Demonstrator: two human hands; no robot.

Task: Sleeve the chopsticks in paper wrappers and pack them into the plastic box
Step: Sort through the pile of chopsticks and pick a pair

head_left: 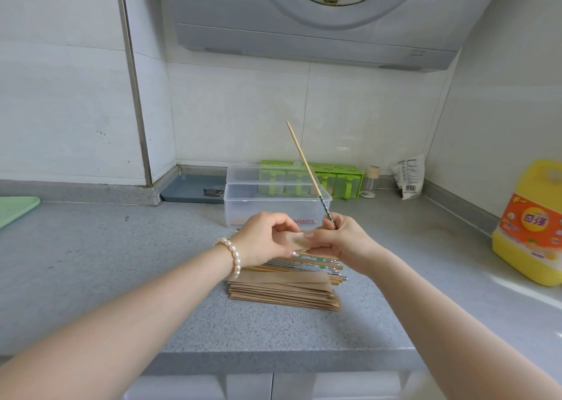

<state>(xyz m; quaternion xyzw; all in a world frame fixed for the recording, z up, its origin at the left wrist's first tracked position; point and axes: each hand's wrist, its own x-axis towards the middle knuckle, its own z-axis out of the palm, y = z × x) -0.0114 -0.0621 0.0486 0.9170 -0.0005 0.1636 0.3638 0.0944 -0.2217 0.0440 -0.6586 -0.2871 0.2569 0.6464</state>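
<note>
My right hand grips a wooden chopstick by its patterned end, and the stick points up and to the left. My left hand pinches a brown paper wrapper, whose other end my right fingers also touch. Below both hands lies a heap of loose chopsticks on a stack of brown paper wrappers. Behind the hands stands the clear plastic box with its lid raised at the back. How far the wrapper covers the chopstick is hidden by my fingers.
A green spice rack and a small jar stand by the back wall, a white packet leans in the corner. A yellow detergent bottle stands at the right. A grey tray and a green board lie at the left. The range hood hangs overhead.
</note>
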